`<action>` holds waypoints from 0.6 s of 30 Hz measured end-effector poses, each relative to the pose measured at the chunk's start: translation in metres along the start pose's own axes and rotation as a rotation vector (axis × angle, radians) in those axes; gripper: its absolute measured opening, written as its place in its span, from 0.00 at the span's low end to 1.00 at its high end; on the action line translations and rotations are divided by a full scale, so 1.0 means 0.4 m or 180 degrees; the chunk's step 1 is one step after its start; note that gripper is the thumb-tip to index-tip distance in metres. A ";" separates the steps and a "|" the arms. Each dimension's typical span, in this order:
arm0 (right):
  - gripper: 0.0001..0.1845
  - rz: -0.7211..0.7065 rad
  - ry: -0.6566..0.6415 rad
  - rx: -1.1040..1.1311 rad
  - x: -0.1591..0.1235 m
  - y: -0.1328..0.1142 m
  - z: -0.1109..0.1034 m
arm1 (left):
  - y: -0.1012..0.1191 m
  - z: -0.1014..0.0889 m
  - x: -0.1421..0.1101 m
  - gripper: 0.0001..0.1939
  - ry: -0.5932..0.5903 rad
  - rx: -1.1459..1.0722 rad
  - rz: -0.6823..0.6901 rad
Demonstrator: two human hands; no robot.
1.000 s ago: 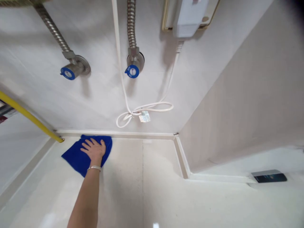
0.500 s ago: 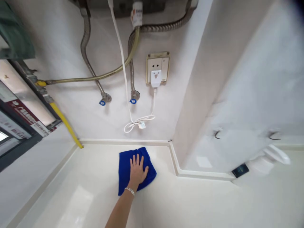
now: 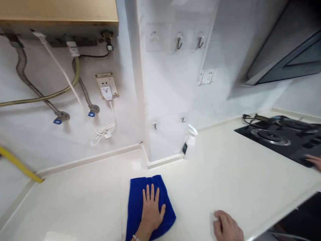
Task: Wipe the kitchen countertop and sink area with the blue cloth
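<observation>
ok so, left hand (image 3: 151, 212) is pressing flat on the blue cloth (image 3: 135, 204), open with fingers spread, not gripping. cloth is lying on the white table (image 3: 77, 204), just in front of the jutting wall column (image 3: 168, 144), left of the spray bottle (image 3: 191, 145). right hand (image 3: 228, 227) is staying empty-looking near the table's front edge, fingers loosely curled; can't tell if it's touching down or holding anything. another person's hand (image 3: 315, 162) is poking in at far right, by the black stove (image 3: 298, 147). yellow hose (image 3: 21, 165) is running down at left.
</observation>
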State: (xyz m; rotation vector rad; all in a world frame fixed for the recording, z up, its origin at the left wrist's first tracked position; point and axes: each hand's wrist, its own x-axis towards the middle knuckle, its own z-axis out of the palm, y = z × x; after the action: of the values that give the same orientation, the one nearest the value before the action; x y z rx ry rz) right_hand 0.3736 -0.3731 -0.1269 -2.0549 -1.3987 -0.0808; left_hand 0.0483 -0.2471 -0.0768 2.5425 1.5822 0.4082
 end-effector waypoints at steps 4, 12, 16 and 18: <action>0.14 -0.0124 0.0184 -0.0075 -0.001 -0.019 -0.002 | 0.164 0.010 -0.009 0.40 -0.0413 -0.0395 0.0471; 0.11 -0.0285 0.0291 0.0002 0.008 -0.033 -0.015 | 0.291 0.030 0.020 0.40 -0.0756 -0.0791 0.0981; 0.10 -0.0257 0.0354 0.0049 0.011 -0.034 -0.014 | 0.252 0.048 -0.020 0.37 -0.0607 -0.0618 0.0914; 0.10 -0.0236 0.0379 0.0063 0.011 -0.034 -0.013 | 0.217 0.049 -0.049 0.35 -0.0506 -0.0487 0.0848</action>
State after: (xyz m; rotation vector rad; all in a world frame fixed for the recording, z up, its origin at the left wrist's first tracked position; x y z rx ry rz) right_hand 0.3653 -0.3693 -0.1147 -1.9490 -1.3963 -0.2164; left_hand 0.1206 -0.3025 -0.0777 2.5987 1.1187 0.3286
